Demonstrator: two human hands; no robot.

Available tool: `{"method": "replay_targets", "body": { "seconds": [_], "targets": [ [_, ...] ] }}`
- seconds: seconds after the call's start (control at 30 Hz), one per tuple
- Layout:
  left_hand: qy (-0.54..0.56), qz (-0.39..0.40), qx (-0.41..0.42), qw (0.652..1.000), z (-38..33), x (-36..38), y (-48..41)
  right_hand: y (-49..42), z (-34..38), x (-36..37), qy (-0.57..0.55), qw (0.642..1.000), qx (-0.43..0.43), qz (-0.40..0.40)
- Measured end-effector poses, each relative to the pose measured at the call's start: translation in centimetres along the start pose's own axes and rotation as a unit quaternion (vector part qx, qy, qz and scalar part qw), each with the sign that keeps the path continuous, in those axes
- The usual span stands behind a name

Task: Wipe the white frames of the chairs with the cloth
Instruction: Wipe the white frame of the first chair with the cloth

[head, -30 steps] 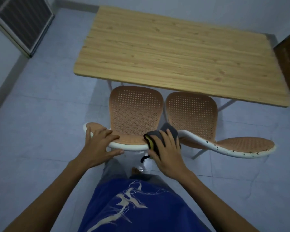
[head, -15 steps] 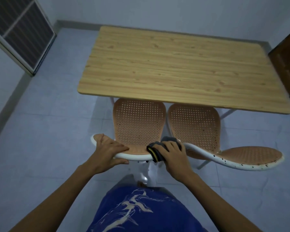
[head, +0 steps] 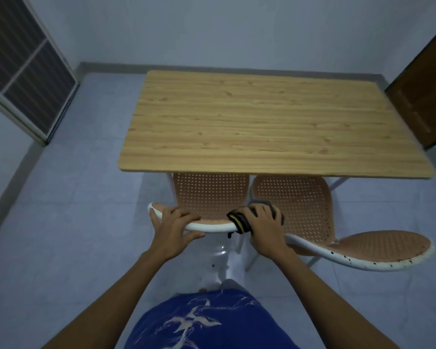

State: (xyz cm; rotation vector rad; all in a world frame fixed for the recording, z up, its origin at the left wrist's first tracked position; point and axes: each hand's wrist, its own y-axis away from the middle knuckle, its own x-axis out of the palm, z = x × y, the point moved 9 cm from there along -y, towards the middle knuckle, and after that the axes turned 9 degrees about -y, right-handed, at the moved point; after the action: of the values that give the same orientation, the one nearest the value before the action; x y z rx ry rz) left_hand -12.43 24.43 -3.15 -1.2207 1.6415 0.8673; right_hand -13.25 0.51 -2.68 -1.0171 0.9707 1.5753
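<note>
Head view: the cloth (head: 242, 219), dark with a yellow edge, is folded over the white frame (head: 212, 226) along the top of the left chair's back, close to where the two chairs meet. The right hand (head: 264, 229) is pressed down on it, fingers (head: 258, 210) curled over the top of the rail and closed around cloth and frame together. The cloth appears soft and thick; judged light, and it should bend readily to the rounded rail. Best held as it is now, wrapped round the rail under the palm so that it cannot slip off while sliding.

The left hand (head: 173, 229) grips the bare frame further left, fingers over the top and thumb beneath, closed on the rail and carrying no cloth. Judged to be steadying the chair.

The frame looks smooth, stiff and probably slippery; the chair seems light enough to shift under pressure, so the bracing hand is warranted.

The right chair's frame (head: 358, 261) runs off to the right and shows dark specks along its edge; judged not yet cleaned. The tan perforated seats (head: 212, 195) sit partly under the wooden tabletop (head: 275, 122), which carries nothing. Pale tiled floor (head: 73, 222) surrounds.
</note>
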Motion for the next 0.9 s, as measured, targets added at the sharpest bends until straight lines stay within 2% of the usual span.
{"method": "replay_targets", "body": {
  "seconds": [0.37, 0.67, 0.9],
  "targets": [
    [-0.032, 0.113, -0.007, 0.993, 2.4, 0.9, -8.9, -8.6, -1.4, -1.3, -0.051, 0.997, 0.044, 0.023],
    [-0.028, 0.067, -0.006, 0.997, 3.5, 0.3, -11.4, -11.4, -2.1, -1.7, -0.058, 0.997, 0.044, 0.017],
    [-0.005, 0.088, -0.005, 0.996, 3.3, -0.3, -11.4, -11.2, -2.0, -1.3, -0.07, 0.996, 0.049, -0.033]
  ]
}}
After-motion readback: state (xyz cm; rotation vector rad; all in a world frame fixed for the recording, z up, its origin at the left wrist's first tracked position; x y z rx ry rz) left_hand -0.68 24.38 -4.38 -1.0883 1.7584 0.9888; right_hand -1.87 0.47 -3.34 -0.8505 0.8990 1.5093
